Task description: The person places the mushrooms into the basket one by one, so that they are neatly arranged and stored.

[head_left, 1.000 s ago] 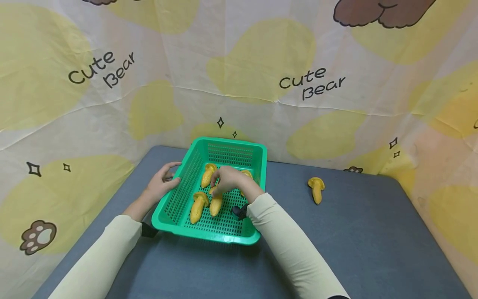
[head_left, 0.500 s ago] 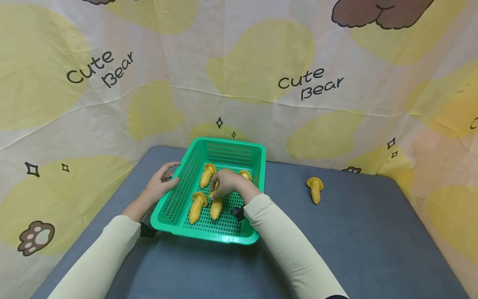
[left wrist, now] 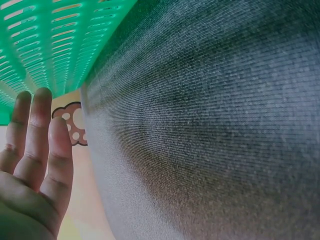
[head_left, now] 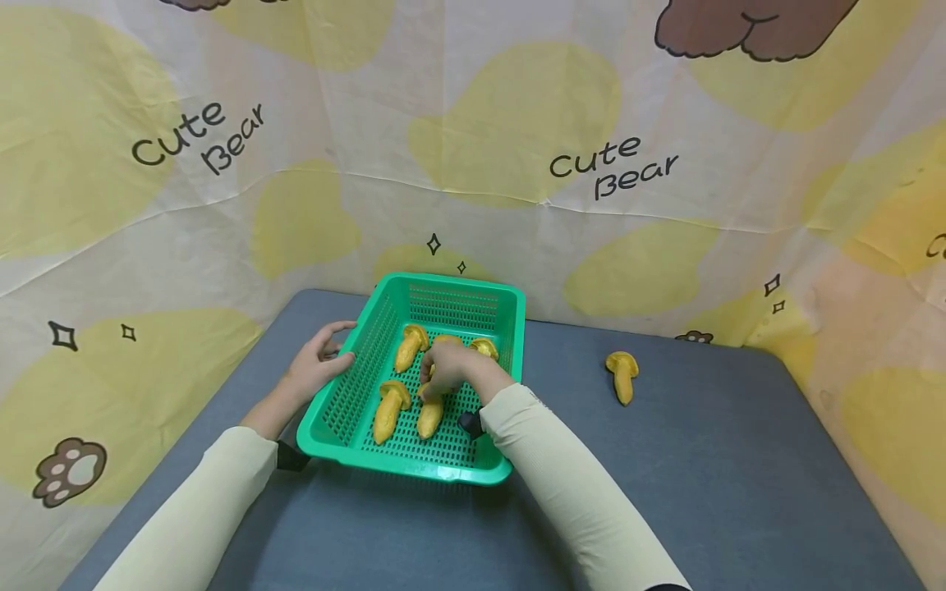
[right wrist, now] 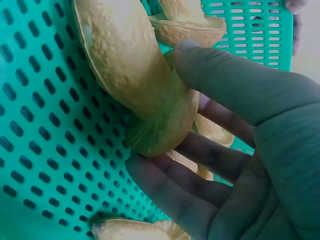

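In the head view my right hand [head_left: 452, 367] reaches into a green slotted plastic basket [head_left: 458, 473] and holds a yellow toy mushroom [head_left: 430, 420]. The right wrist view shows the thumb [right wrist: 220, 72] and fingers on either side of that mushroom's cap [right wrist: 167, 130], its stem [right wrist: 125, 55] pointing away. My left hand [head_left: 318, 361] stands at the basket's left side, its fingers [left wrist: 37, 120] extended near the outer wall [left wrist: 60, 40]. Beside the held mushroom lie another mushroom [head_left: 388, 414] and one farther back [head_left: 411, 349]. Others are partly covered by my right hand.
One more yellow mushroom [head_left: 624, 377] lies on the grey table [head_left: 709, 460] to the right of the basket. A patterned cloth [head_left: 473, 123] hangs as a wall behind the table and along its sides.
My right hand and the mushroom in it have shifted slightly to the right and toward me. Part of a mushroom behind that hand now shows. My left hand stays at the basket's side.
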Available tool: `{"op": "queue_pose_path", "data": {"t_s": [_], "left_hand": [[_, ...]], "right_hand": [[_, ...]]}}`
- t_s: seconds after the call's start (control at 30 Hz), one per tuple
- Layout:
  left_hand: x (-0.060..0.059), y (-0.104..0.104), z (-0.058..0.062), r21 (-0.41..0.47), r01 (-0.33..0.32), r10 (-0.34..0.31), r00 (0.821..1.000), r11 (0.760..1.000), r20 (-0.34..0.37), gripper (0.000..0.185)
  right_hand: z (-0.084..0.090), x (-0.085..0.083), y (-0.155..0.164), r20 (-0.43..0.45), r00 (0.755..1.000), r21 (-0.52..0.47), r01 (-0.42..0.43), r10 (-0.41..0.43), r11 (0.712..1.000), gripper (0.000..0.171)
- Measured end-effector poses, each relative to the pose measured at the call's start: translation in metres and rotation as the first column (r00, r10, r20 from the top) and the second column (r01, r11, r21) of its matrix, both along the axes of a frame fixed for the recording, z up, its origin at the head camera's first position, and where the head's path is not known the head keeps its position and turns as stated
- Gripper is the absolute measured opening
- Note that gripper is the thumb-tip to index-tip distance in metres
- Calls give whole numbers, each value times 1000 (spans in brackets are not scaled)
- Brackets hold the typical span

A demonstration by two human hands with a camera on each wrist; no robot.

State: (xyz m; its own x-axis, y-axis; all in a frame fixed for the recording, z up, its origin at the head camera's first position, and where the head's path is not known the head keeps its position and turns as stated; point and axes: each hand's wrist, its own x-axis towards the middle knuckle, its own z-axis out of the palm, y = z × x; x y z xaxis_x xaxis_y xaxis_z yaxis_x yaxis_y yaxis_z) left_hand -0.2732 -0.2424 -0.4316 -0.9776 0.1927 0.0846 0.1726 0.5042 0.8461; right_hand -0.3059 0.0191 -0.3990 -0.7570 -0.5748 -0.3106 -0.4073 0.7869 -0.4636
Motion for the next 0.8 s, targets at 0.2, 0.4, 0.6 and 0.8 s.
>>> {"op": "queue_pose_path", "data": {"t_s": [0.2, 0.4, 0.6, 0.8], "left_hand": [[-1, 1, -1, -5, -6, 6, 1000, 1000, -7, 56], [-1, 1, -1, -4, -5, 5, 1000, 1000, -10, 56], [-1, 0, -2, 1, -3, 3, 1000, 1000, -8, 56], [-1, 0, -3, 0, -5, 5, 1000, 1000, -5, 57]], "right_hand": [[-1, 1, 0, 15, 1000, -14, 13, -13, 1000, 17], [-1, 2, 1, 3, 1000, 2, 18, -18, 1000, 20], [-1, 1, 1, -17, 1000, 15, 3, -3, 1000, 19], [0, 1, 0, -54, 998, 35, -14, 16, 999, 22]]}}
